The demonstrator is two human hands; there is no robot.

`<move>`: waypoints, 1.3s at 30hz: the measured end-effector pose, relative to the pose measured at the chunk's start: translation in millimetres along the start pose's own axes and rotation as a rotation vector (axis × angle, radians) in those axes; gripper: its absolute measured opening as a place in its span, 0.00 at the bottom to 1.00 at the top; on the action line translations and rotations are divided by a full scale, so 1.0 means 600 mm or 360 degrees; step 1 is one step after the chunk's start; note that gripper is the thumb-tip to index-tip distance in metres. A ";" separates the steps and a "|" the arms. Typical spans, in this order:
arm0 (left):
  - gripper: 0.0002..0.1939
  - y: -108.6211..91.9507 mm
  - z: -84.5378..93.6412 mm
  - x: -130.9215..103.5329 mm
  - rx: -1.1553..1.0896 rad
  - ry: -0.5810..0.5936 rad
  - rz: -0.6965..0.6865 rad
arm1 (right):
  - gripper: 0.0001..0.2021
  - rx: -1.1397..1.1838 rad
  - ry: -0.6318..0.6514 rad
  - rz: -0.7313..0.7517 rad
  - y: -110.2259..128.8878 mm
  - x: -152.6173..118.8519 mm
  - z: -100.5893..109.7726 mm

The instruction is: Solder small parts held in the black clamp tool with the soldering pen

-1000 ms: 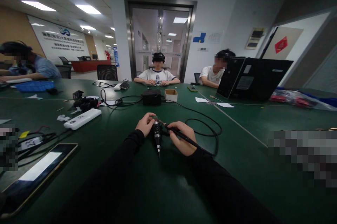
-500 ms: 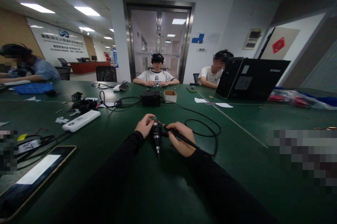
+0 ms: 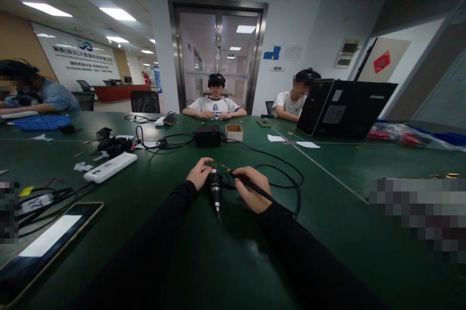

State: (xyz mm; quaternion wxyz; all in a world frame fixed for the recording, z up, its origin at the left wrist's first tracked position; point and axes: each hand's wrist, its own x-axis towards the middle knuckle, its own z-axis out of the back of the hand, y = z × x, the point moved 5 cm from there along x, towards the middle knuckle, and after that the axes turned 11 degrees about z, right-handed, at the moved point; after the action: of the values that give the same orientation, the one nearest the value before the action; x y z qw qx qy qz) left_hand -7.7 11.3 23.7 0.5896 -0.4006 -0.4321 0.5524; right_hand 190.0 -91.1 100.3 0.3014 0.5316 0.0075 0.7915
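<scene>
At lower left, a phone (image 3: 51,237) lies on the green worktop (image 3: 240,266); a white power strip (image 3: 112,168) lies beyond it. The left hand (image 3: 198,174) is palm-down near the centre, wrist angled inward, index finger and thumb reaching to a small red-and-green piece (image 3: 214,167); whether they pinch it cannot be determined. This piece sits at the upper end of a black tool (image 3: 215,186), whose silver point faces the lower edge of the frame. The right hand (image 3: 253,188) is closed pen-fashion around a black pen-shaped tool (image 3: 260,192), tip directed upper left, just beside the piece. Lateral room on this side is bounded by a looped cable (image 3: 301,188), then a worktop seam (image 3: 327,170).
</scene>
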 end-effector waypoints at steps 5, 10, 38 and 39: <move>0.16 -0.008 0.003 -0.007 0.0068 -0.0067 -0.0008 | 0.08 0.0006 -0.0012 0.0002 -0.001 0.000 0.001; 0.14 -0.027 0.013 -0.022 0.0253 -0.0217 -0.0005 | 0.09 -0.0013 0.0002 -0.0017 -0.003 -0.001 0.002; 0.37 -0.098 -0.019 -0.107 0.1289 -0.0002 0.0338 | 0.08 -0.0068 -0.0012 -0.0052 -0.008 -0.001 0.006; 0.36 -0.098 -0.014 -0.104 0.1295 0.0006 0.0336 | 0.08 -0.0071 -0.0010 -0.0054 -0.009 -0.001 0.006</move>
State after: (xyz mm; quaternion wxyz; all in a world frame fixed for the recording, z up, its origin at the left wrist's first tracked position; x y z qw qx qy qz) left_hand 17.4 -54.7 72.9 0.6407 -0.1782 -0.1343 0.7346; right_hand 195.8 -88.4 99.7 0.3265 0.5270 -0.0022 0.7846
